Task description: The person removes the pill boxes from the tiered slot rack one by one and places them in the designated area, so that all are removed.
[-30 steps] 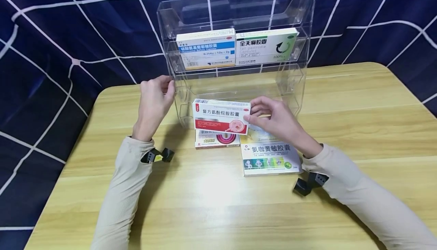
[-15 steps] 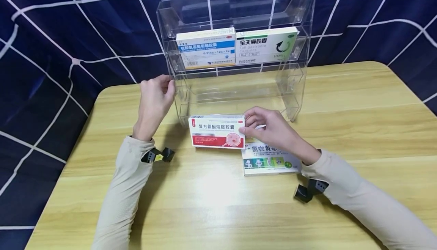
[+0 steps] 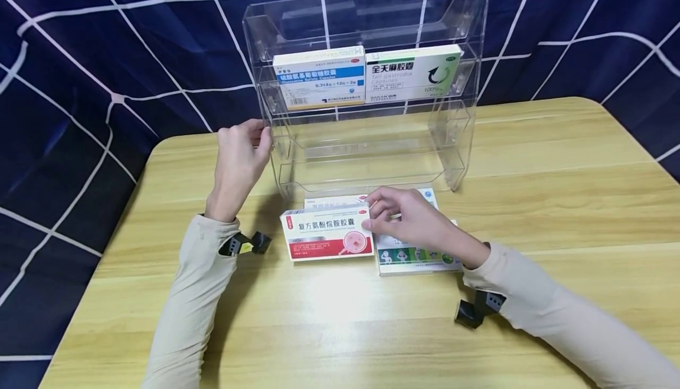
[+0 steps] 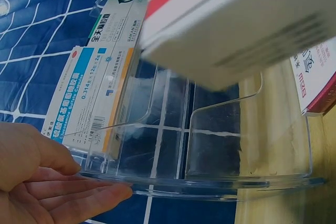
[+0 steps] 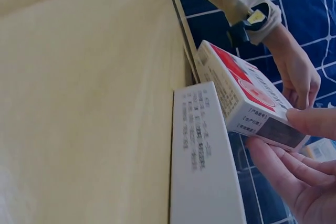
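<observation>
My right hand (image 3: 409,216) pinches the right end of a white and red medicine box (image 3: 326,237), held tilted with its printed front toward me. In the right wrist view, thumb and fingers grip the end of this medicine box (image 5: 249,90). My left hand (image 3: 240,159) holds the left side of a clear acrylic display rack (image 3: 366,167). The left wrist view shows thumb and fingers on either side of the rack's edge (image 4: 210,183). Partly hidden behind the held box lies another medicine box (image 3: 332,202). A box with a green strip (image 3: 419,262) lies under my right hand.
On the rack's upper tier stand a blue and white medicine box (image 3: 319,79) and a green and white one (image 3: 411,75). Another box (image 3: 429,196) shows just behind my right hand. A dark blue grid curtain (image 3: 175,41) hangs behind the wooden table (image 3: 297,330).
My right hand has brought the red and white box toward me and slightly left, away from the rack, uncovering part of the box behind it. My left hand stays on the rack.
</observation>
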`<state>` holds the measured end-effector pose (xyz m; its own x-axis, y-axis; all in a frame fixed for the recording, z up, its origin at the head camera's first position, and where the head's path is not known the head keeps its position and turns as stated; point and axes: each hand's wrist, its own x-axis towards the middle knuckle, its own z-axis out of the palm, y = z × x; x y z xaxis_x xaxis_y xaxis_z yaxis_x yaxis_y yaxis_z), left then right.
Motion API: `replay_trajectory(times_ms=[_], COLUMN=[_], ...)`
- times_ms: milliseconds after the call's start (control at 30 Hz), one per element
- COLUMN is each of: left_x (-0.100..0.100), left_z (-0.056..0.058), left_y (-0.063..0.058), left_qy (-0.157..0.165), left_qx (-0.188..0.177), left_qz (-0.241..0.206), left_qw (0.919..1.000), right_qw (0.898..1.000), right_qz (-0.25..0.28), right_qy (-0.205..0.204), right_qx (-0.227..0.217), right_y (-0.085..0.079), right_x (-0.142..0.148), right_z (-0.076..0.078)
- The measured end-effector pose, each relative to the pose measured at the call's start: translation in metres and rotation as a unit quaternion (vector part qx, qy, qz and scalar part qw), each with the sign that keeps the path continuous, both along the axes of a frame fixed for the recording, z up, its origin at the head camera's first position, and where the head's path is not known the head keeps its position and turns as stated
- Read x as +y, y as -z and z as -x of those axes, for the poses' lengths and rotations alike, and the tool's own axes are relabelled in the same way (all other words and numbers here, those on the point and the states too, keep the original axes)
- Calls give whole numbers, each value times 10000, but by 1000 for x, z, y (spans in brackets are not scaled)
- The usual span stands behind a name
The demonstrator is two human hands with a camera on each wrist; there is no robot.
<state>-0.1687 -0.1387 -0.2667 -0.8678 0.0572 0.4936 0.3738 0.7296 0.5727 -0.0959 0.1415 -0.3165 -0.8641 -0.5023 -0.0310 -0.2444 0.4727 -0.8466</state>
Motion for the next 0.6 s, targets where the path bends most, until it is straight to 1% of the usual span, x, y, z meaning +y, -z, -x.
replay_trajectory(times_ms=[100, 200, 333, 433, 500, 533, 600], left_x=[0, -1, -1, -1, -1, -1, -1], left_z=[-1, -1, -1, -1, 0, 0, 0], left_y=[1, 1, 0, 0, 0, 0, 0], left_qy=[-11, -2, 12, 13, 4, 4, 6], left_qx=[-34, -44, -24, -10, -24, -16, -18], left_qz=[-21, -3, 5, 10, 22, 31, 32], left_qw=[10000, 10000, 10000, 10000, 10000, 10000, 10000], right_qw=[9998, 9992, 9949, 9909, 9919, 9933, 9957], right_qz=[-83, -89, 275, 380, 116, -74, -459], right_qy=[-169, -295, -482, -665, -767, -784, -725], right_qx=[-59, -243, -846, -1107, -1003, -848, -347], right_y=[1, 1, 1, 0, -2, -3, -5], right_x=[-3, -4, -4, -4, -4, -3, -4], right_z=[-2, -4, -5, -6, -8, -9, -12])
